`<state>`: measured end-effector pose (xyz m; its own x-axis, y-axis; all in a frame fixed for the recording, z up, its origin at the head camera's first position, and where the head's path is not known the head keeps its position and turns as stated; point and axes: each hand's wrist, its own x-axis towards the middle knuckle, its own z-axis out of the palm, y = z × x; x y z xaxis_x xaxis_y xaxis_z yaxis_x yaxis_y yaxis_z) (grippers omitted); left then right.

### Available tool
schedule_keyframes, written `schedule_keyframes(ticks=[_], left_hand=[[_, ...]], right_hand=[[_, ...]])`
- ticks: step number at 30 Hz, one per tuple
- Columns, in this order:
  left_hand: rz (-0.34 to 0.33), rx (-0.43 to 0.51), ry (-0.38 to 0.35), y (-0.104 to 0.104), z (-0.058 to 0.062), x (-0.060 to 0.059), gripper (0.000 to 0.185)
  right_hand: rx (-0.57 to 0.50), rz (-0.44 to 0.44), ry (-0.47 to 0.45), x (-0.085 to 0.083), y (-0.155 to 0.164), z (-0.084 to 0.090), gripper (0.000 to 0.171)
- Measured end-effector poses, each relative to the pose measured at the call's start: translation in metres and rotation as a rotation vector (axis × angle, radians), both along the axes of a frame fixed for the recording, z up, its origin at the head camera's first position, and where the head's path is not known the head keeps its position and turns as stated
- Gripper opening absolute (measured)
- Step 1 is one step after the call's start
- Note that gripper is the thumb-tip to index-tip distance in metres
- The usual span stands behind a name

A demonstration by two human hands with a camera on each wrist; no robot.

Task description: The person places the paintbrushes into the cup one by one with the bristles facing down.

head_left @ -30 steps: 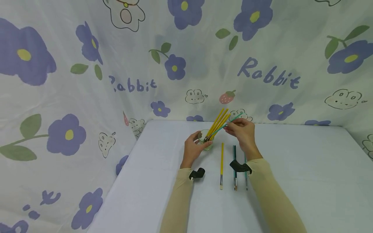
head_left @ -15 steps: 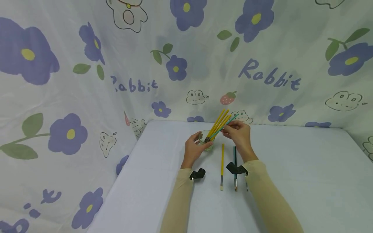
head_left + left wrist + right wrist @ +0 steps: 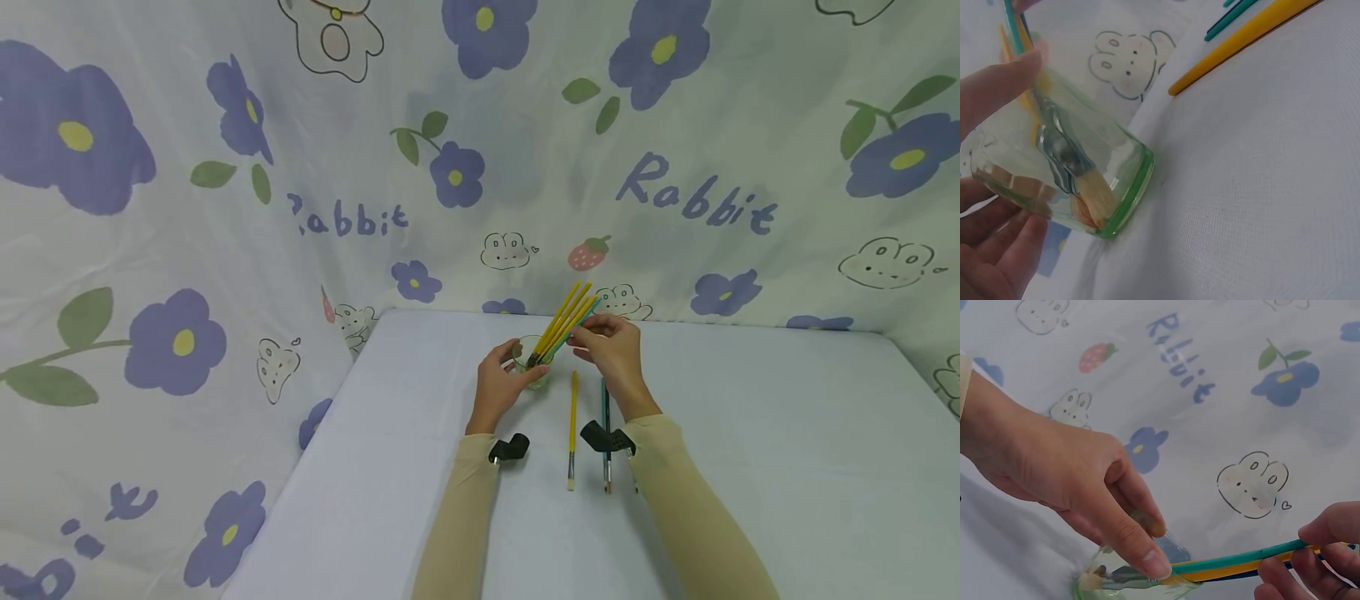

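My left hand (image 3: 498,387) grips a clear greenish glass cup (image 3: 1132,199), fingers round its side and thumb against the brushes at the rim. Several yellow-handled paintbrushes (image 3: 561,315) lean to the right in the cup, handles up. Their bristles show through the glass near its base in the left wrist view. My right hand (image 3: 613,352) pinches the upper handle of a teal paintbrush (image 3: 1235,556), whose lower end is in the cup beside the yellow ones. A dark blue handle also shows under them in the right wrist view.
A yellow paintbrush (image 3: 573,425) lies on the white-covered table (image 3: 750,467). To its right lie dark green and teal paintbrushes (image 3: 606,400), partly under my right wrist. Behind the table's back edge hangs a flowered curtain (image 3: 525,117).
My right hand has moved left and slightly down, lowering the teal paintbrush further into the cup alongside the yellow handles. My left hand and the cup have stayed nearly still.
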<state>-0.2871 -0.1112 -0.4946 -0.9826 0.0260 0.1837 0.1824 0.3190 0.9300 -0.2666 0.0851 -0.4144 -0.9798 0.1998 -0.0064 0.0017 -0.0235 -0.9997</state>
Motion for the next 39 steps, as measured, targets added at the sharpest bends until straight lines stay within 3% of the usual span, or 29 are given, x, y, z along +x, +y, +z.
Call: schedule_keyframes(ticks=[14,28,39], left_hand=[[-0.008,0.004,0.008,-0.001,0.001,0.001,0.085],[-0.014,-0.003,0.024,-0.001,0.000,0.001,0.084],[-0.001,-0.014,0.024,0.002,-0.001,0.002,0.085]], right_hand=[[0.022,-0.023,-0.014,0.006,0.009,0.006,0.030],[0.022,-0.089,-0.015,0.016,0.044,0.005,0.013],[0.063,-0.023,-0.066,0.030,0.074,-0.008,0.027]])
